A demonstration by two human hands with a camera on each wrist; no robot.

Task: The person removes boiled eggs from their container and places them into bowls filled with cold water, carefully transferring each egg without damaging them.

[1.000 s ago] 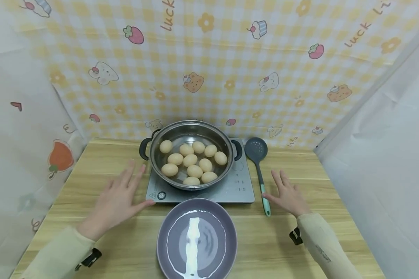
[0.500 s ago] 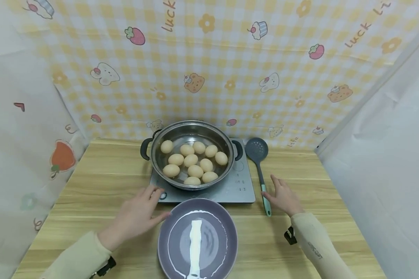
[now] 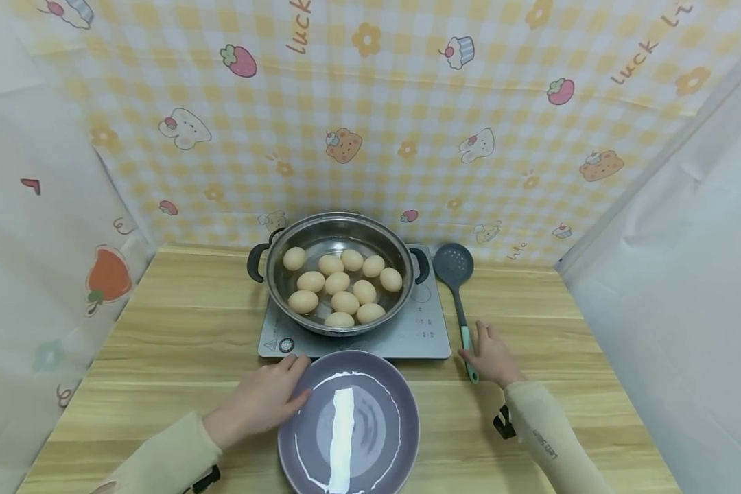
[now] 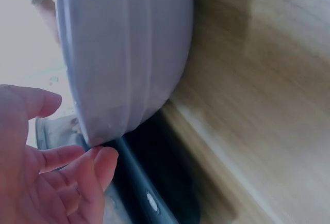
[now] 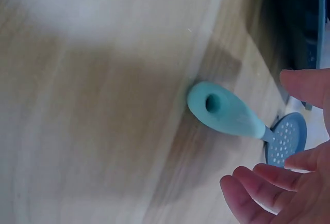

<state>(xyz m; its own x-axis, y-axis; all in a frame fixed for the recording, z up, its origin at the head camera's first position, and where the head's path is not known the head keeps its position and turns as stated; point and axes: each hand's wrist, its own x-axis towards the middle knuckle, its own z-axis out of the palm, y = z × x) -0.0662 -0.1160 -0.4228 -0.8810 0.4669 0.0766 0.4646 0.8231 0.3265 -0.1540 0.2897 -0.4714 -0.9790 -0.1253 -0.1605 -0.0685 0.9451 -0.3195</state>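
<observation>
A purple-grey plate (image 3: 377, 439) lies on the table in front of the cooker. My left hand (image 3: 261, 399) is at its upper-left rim, thumb above the plate; in the left wrist view the fingertips (image 4: 105, 162) meet the rim while the thumb stays apart. On the right, a dark slotted skimmer (image 3: 453, 265) lies with its mint-green handle (image 5: 227, 111) toward me. My right hand (image 3: 495, 358) hovers over that handle, thumb on one side and fingers on the other. The right wrist view shows a gap between the fingers and the handle.
Behind the plate, a steel pot (image 3: 339, 332) with black handles holds several brown eggs (image 3: 337, 283) in water. It sits on a flat silver induction cooker (image 3: 429, 343). A patterned yellow cloth (image 3: 407, 103) covers the wall behind, and white sheets (image 3: 685, 274) flank the wooden table (image 3: 179, 329).
My left hand has come down and right, from beside the pot to the plate's rim. My right hand has moved slightly down and left, nearer the skimmer's handle. Plate, pot and skimmer stay put.
</observation>
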